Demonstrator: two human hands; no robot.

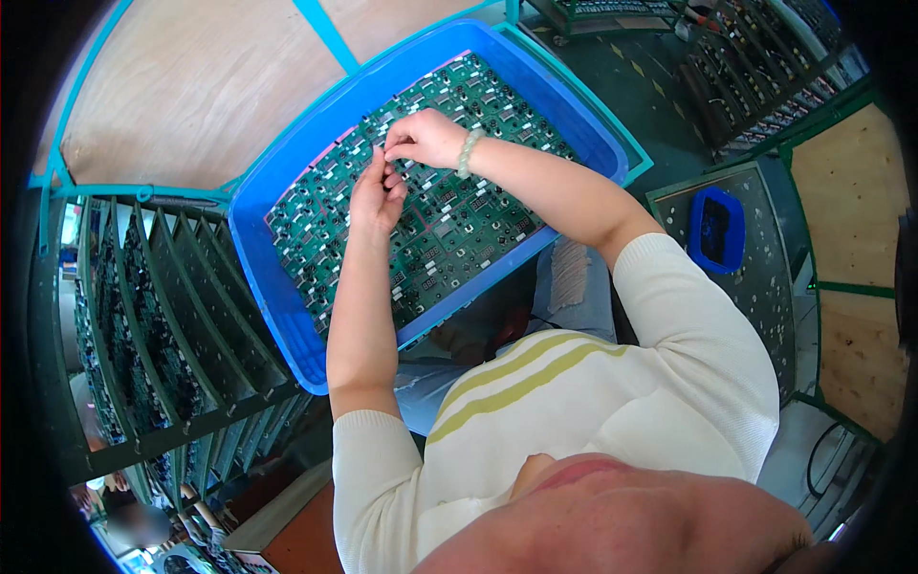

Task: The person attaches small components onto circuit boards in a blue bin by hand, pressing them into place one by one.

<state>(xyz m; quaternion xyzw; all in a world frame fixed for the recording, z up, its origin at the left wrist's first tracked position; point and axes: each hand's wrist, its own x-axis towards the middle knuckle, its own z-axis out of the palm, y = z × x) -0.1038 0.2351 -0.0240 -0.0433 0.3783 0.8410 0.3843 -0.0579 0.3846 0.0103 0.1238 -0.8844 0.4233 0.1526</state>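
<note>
Green circuit boards, dotted with small black and white parts, fill a large blue plastic bin. Over the far part of these boards, my left hand is raised with its fingers curled and thumb pointing up. My right hand, with a pale beaded bracelet at the wrist, meets it from the right, thumb and fingers pinched together. The fingertips of both hands touch or nearly touch. Anything between them is too small to make out.
At left stands a dark slotted rack holding boards. A small blue container sits on a dark, speckled table at right. Another loaded rack is at far right. Wooden panels in turquoise frames border the bin. People are visible at lower left.
</note>
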